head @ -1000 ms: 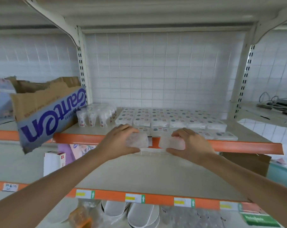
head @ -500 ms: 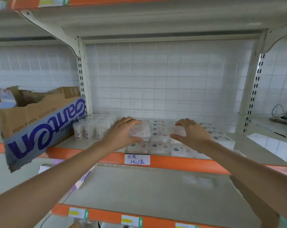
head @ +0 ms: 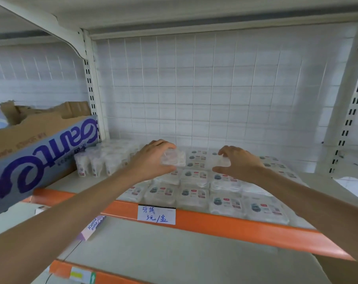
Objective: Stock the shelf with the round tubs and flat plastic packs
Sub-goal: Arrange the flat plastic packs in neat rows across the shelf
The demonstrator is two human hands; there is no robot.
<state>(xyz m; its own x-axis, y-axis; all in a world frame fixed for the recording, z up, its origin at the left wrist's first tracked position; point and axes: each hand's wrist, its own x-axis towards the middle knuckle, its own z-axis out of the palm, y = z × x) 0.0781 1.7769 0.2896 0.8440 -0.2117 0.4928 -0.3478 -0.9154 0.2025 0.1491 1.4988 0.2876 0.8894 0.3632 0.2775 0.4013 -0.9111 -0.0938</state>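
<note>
My left hand (head: pixel 153 158) grips a flat clear plastic pack (head: pixel 175 158), held just above the rows of flat packs (head: pixel 194 191) on the shelf (head: pixel 225 222). My right hand (head: pixel 238 162) has its fingers curled round a second clear pack (head: pixel 221 161) over the middle of those rows. Whether either pack touches the stack below is unclear. Round clear tubs (head: pixel 100 162) stand in a group at the shelf's left, beside my left hand.
A torn cardboard box with purple lettering (head: pixel 40 158) leans on the neighbouring shelf at left. A handwritten price label (head: pixel 156 215) hangs on the orange shelf edge. A lower shelf (head: pixel 174 255) carries a purple-and-white box (head: pixel 92 226). A white wire grid (head: pixel 194 89) backs the shelf.
Both hands rose from below the orange shelf edge and carried their packs forward over the rows of packs on the shelf. The view tilted up and closer.
</note>
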